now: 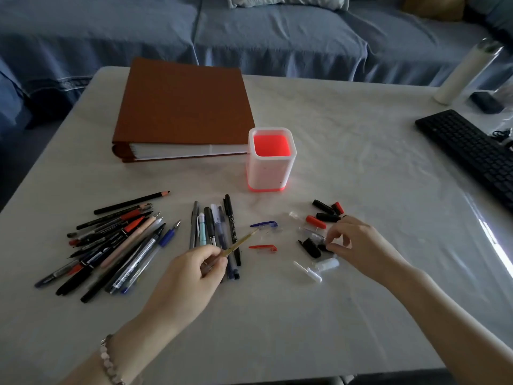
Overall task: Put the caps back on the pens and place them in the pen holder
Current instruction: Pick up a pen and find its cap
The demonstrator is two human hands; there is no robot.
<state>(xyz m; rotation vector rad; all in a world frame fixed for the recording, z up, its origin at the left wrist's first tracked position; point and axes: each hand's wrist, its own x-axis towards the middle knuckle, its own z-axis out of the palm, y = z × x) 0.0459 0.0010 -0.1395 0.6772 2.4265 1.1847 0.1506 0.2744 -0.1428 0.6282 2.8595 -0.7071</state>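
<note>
At the near edge, a beaded bracelet point(107, 359) is sitting on the left wrist. The left hand point(194, 270) is hovering over the white table point(277, 315), its thumb and curled fingers pinching the lower end of a thin yellow pen point(240, 241) whose uncapped tip is pointing up and away toward a blue clip cap point(265, 224).

The right hand point(358, 245) is reaching in from the right, fingers curled, with thumb and forefinger pinching a small black cap point(322, 247) that is lying on the table just beside a larger black cap point(309, 247). Two white caps point(308, 271) are lying just nearer than these, and a red clip cap point(263, 247) is resting between the two hands.

To the left, a loose pile of pens point(111, 245) is fanning out, and a tidier row of pens point(216, 232) is lying partly under the left hand. Beyond the right hand's fingers, a red cap point(316, 222) and several black caps point(323, 207) are clustering together.

Farther back, the pen holder point(270, 162) — white outside, glowing red inside — is standing upright at mid-table, with no pens showing in it. A brown binder point(183, 109) is lying flat just behind and left of it. A black keyboard point(469, 151) is lying at the right edge, a white bottle point(466, 70) is standing at the far right corner, and a blue sofa point(249, 37) is stretching across the background.
</note>
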